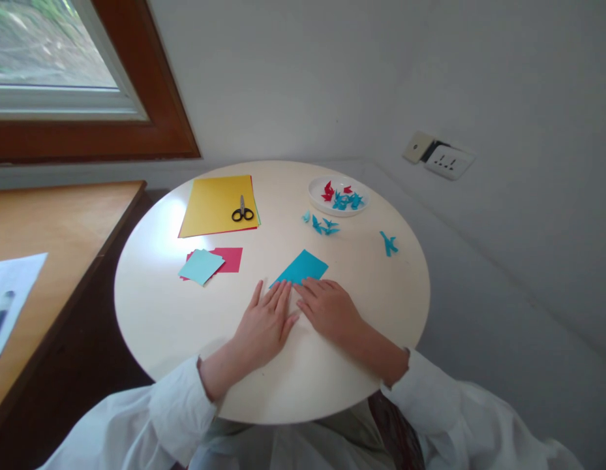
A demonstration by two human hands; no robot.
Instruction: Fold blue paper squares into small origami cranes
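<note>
Paper [303, 266]: lay blue and flat on the table [156, 313], just ahead of the left hand [264, 326] and right hand [332, 309].
Long axis: seemed to slant from near left to far right.
Hands: both rested palm down, grasping nothing, touching its near edge; neither was clearly nearer.
Writing: none was readable, even on the desk sheet [16, 279].

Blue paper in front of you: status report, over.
Left hand and right hand: at near edge of blue paper. Paper: on table, partly covered. Folded blue shapes: beyond it, not touching.
</note>
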